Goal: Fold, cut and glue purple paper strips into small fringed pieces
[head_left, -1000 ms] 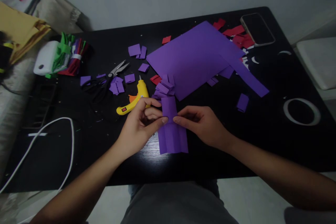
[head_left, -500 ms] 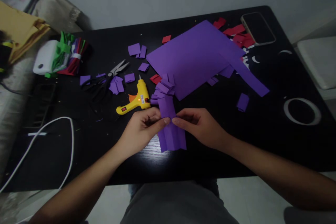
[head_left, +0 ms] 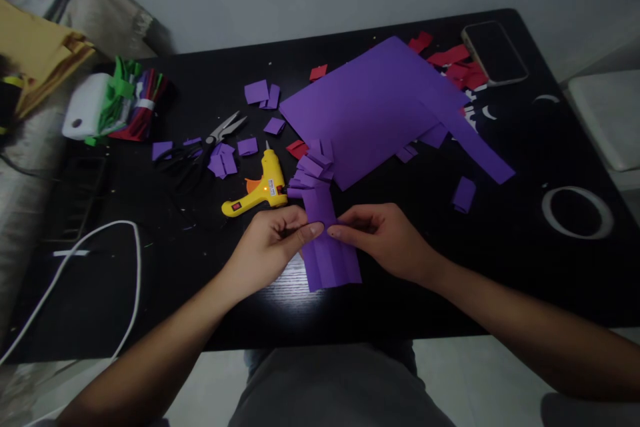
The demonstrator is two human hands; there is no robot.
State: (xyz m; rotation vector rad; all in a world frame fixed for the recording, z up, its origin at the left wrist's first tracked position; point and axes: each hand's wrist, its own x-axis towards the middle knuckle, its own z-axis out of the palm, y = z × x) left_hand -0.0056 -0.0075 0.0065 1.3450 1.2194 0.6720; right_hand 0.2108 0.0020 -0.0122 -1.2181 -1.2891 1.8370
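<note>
A creased purple paper strip [head_left: 327, 263] is held upright in the view between my two hands, over the table's front part. My left hand [head_left: 273, 247] pinches its left edge, thumb on top. On the right edge, my right hand [head_left: 387, 240] pinches it the same way, the thumbs nearly meeting. Just beyond the strip lies a pile of small folded purple pieces [head_left: 314, 163]. A yellow glue gun [head_left: 257, 193] with a lit orange light rests left of that pile, its nozzle pointing away.
Behind lies a large purple sheet [head_left: 370, 107]. Black-handled scissors [head_left: 215, 137] and purple pieces are at the left. Red scraps [head_left: 457, 67] and a phone [head_left: 494, 53] sit at the back right, a white ring [head_left: 577, 213] at the right, a white cable [head_left: 137, 273] at the left.
The near end of the purple strip has spread slightly and shifted a little to the right. Both hands keep nearly the same place and grip.
</note>
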